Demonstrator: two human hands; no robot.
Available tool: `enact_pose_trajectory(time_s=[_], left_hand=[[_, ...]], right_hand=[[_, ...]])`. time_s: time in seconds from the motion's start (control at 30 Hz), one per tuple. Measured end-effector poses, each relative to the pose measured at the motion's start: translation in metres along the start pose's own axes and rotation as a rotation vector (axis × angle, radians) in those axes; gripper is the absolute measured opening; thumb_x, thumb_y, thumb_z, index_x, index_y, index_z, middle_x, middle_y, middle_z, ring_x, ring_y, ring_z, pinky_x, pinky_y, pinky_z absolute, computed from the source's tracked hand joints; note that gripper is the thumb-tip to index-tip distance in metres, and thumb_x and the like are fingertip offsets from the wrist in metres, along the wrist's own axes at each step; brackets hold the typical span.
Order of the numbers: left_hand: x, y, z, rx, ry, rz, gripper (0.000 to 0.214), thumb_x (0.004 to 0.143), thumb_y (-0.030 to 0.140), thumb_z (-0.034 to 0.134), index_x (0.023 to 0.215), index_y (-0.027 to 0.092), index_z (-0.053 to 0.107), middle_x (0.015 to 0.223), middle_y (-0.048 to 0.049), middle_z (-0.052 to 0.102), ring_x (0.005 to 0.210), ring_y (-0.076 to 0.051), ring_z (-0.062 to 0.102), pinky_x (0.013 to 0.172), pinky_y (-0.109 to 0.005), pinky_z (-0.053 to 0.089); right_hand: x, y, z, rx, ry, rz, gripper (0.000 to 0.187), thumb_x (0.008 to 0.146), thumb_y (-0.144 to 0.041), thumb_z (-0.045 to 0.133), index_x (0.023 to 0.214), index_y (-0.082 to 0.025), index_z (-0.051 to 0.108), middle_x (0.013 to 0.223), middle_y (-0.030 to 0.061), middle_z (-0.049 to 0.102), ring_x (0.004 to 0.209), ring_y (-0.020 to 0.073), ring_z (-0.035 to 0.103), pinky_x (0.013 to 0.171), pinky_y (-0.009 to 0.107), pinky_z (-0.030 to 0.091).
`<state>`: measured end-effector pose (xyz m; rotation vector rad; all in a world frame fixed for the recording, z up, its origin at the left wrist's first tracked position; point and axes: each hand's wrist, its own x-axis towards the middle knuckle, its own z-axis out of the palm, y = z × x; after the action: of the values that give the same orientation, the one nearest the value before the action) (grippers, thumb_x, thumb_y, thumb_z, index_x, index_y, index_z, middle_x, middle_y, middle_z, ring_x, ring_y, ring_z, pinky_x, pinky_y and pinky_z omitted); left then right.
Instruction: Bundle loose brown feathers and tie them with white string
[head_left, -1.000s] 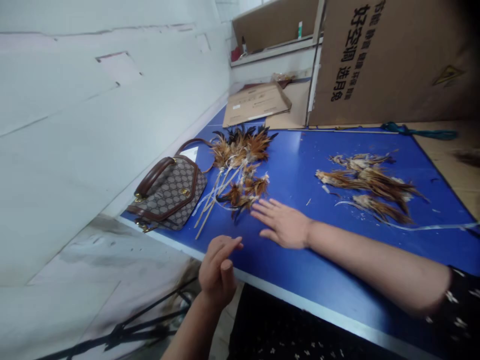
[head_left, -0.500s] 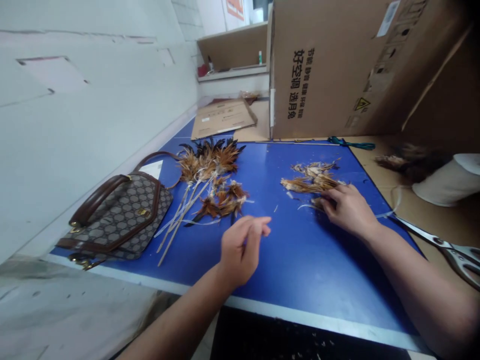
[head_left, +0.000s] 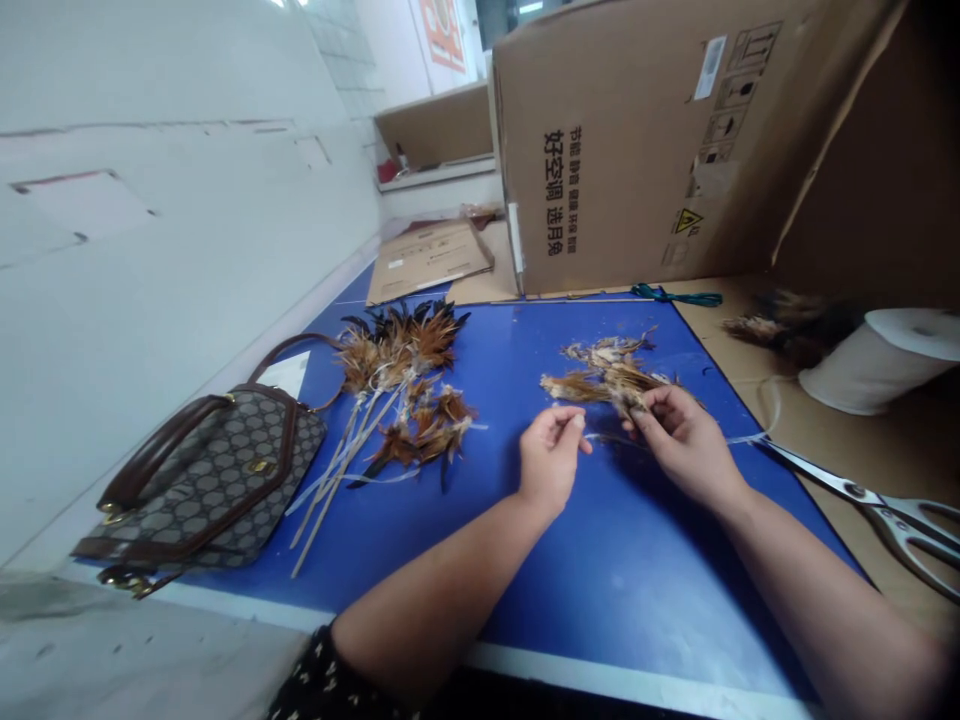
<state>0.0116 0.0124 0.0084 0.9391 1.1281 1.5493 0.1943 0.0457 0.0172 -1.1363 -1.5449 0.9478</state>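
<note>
Over the middle of the blue table, my left hand (head_left: 551,460) is closed in a pinch. A thin pale ribbon (head_left: 600,437) runs from its fingertips toward my right hand. My right hand (head_left: 686,440) pinches feathers, though its fingers hide part of them. Just behind it lies a loose pile of brown feathers (head_left: 570,386) with light, fluffy ends. To the left are several thin sticks (head_left: 345,470) with brown and black feather tufts (head_left: 412,345) at their tops. Small brown feather bunches (head_left: 427,440) lie beside them.
A patterned handbag (head_left: 225,480) with a brown handle stands at left. Scissors (head_left: 862,493) and a white spool (head_left: 874,362) sit on cardboard at right, with dark feathers (head_left: 787,325) behind. A large cardboard box (head_left: 622,150) rises at the back. Flat cardboard (head_left: 431,258) lies left of it.
My left hand has moved right and closer to my right hand, now pinching at the ribbon. My right hand has lifted slightly with feathers between its fingers. The view has shifted a little.
</note>
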Motion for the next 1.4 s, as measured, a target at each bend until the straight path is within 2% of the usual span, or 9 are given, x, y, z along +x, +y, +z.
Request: enact_pose_trajectory(time_s=[0.1,0.2,0.3,0.4,0.6,0.83,1.0,1.27,1.4], left_hand=[[-0.003,-0.005,-0.008,0.003,-0.017,-0.013,0.025,0.088,0.037,0.076,0.100,0.015,0.073,0.070,0.0009,0.067,0.062,-0.010,0.061,0.067,-0.024,0.047],[-0.006,-0.004,-0.015,-0.007,-0.078,-0.025,0.027,0.088,0.039,0.077,0.099,0.015,0.073,0.070,0.0003,0.067,0.062,-0.010,0.061,0.067,-0.024,0.047],[-0.007,-0.001,-0.018,-0.023,-0.150,-0.027,0.030,0.086,0.041,0.080,0.098,0.014,0.072,0.076,-0.0014,0.069,0.062,-0.010,0.062,0.065,-0.025,0.049],[-0.006,0.000,-0.018,-0.064,-0.177,-0.045,0.033,0.083,0.041,0.083,0.099,0.015,0.071,0.083,-0.0028,0.072,0.062,-0.010,0.062,0.064,-0.025,0.050],[-0.003,-0.007,-0.021,-0.088,-0.174,-0.078,0.030,0.083,0.040,0.084,0.093,0.015,0.071,0.075,-0.0005,0.070,0.059,-0.009,0.060,0.063,-0.024,0.048],[-0.001,-0.007,-0.022,-0.126,-0.176,-0.103,0.030,0.082,0.040,0.085,0.094,0.016,0.072,0.072,0.0009,0.067,0.058,-0.009,0.060,0.063,-0.025,0.046],[-0.001,-0.006,-0.023,-0.119,-0.179,-0.119,0.028,0.085,0.040,0.082,0.091,0.015,0.071,0.069,0.0014,0.065,0.057,-0.008,0.058,0.063,-0.024,0.044],[-0.002,-0.004,-0.019,-0.189,-0.159,-0.170,0.030,0.087,0.042,0.080,0.092,0.015,0.068,0.077,-0.0003,0.066,0.063,-0.010,0.062,0.068,-0.026,0.046],[-0.001,-0.003,-0.018,-0.255,-0.212,-0.204,0.034,0.085,0.043,0.083,0.100,0.014,0.072,0.087,-0.0034,0.069,0.065,-0.010,0.062,0.068,-0.027,0.047]], right_hand=[[-0.009,-0.008,0.012,0.221,-0.118,0.125,0.034,0.094,-0.050,0.073,0.106,-0.024,0.055,0.083,0.0026,0.071,0.069,0.0154,0.061,0.066,0.029,0.050],[-0.016,-0.013,0.023,0.306,-0.152,0.159,0.035,0.093,-0.048,0.075,0.111,-0.023,0.059,0.088,0.0031,0.071,0.072,0.0146,0.061,0.069,0.029,0.050],[-0.020,-0.016,0.031,0.247,-0.128,0.140,0.031,0.094,-0.047,0.074,0.108,-0.022,0.065,0.077,0.0009,0.066,0.072,0.0153,0.059,0.070,0.029,0.048],[-0.021,-0.016,0.034,0.208,-0.141,0.128,0.030,0.091,-0.047,0.077,0.103,-0.021,0.067,0.079,0.0015,0.067,0.073,0.0159,0.058,0.069,0.030,0.047],[-0.019,-0.011,0.038,0.215,-0.130,0.121,0.030,0.089,-0.047,0.079,0.098,-0.022,0.065,0.084,0.0018,0.068,0.077,0.0164,0.059,0.071,0.030,0.047],[-0.019,-0.008,0.041,0.255,-0.195,0.136,0.028,0.093,-0.046,0.076,0.103,-0.021,0.068,0.087,0.0013,0.066,0.068,0.0124,0.051,0.060,0.027,0.041],[-0.020,-0.005,0.041,0.286,-0.222,0.190,0.029,0.094,-0.048,0.074,0.096,-0.020,0.066,0.077,-0.0018,0.059,0.064,0.0112,0.045,0.057,0.026,0.037],[-0.020,-0.006,0.043,0.332,-0.200,0.247,0.034,0.093,-0.054,0.072,0.098,-0.021,0.065,0.070,-0.0027,0.055,0.059,0.0119,0.040,0.053,0.027,0.032],[-0.019,-0.008,0.045,0.355,-0.197,0.255,0.035,0.093,-0.053,0.073,0.101,-0.020,0.065,0.071,-0.0013,0.058,0.058,0.0114,0.041,0.052,0.027,0.031]])
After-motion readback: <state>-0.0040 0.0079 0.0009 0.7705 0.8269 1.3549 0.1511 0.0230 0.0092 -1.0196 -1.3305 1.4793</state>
